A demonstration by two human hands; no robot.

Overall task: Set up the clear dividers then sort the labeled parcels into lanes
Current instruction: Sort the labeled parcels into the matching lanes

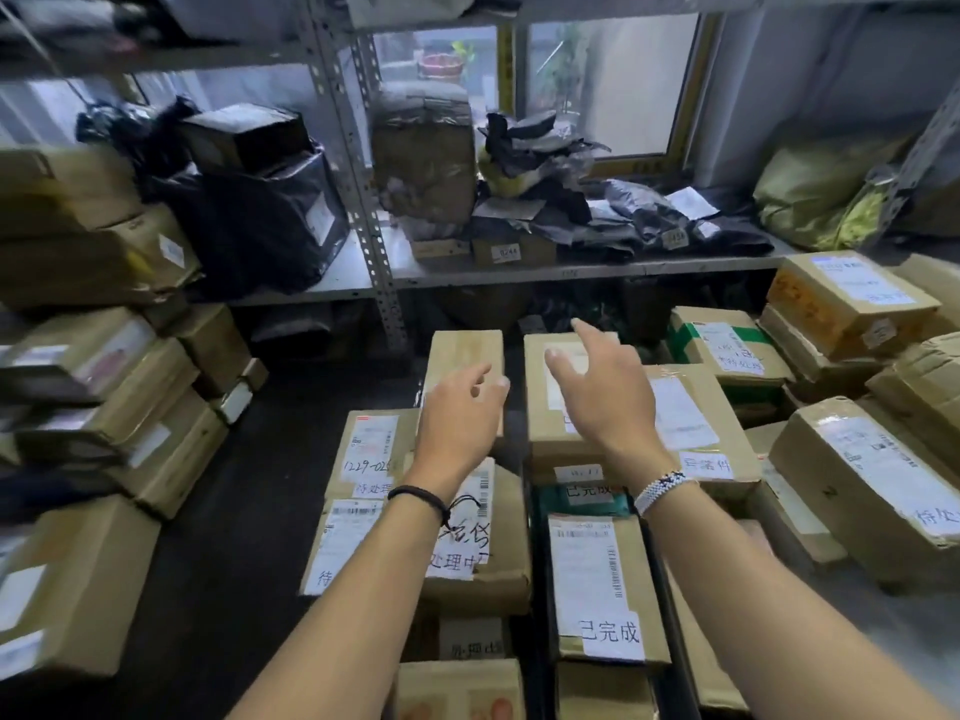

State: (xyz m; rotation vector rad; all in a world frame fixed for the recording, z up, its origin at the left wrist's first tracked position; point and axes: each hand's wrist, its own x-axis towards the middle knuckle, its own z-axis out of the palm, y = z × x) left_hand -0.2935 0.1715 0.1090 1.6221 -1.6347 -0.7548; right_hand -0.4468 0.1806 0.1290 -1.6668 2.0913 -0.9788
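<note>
Two bare hands reach out over the parcels (pixel 597 579), centre frame. Left hand (pixel 457 413): fingers loosely curled, holding nothing, above a plain brown box (pixel 465 350). Right hand (pixel 597 392): fingers spread, over a white-labelled box (pixel 540 433). Contact with either box: can't tell. Parcels lie in side-by-side rows, lower centre, handwritten tags facing up. More boxes stacked at both edges. Metal shelf (pixel 571 275) with black bags (pixel 260 215) across the top.
</note>
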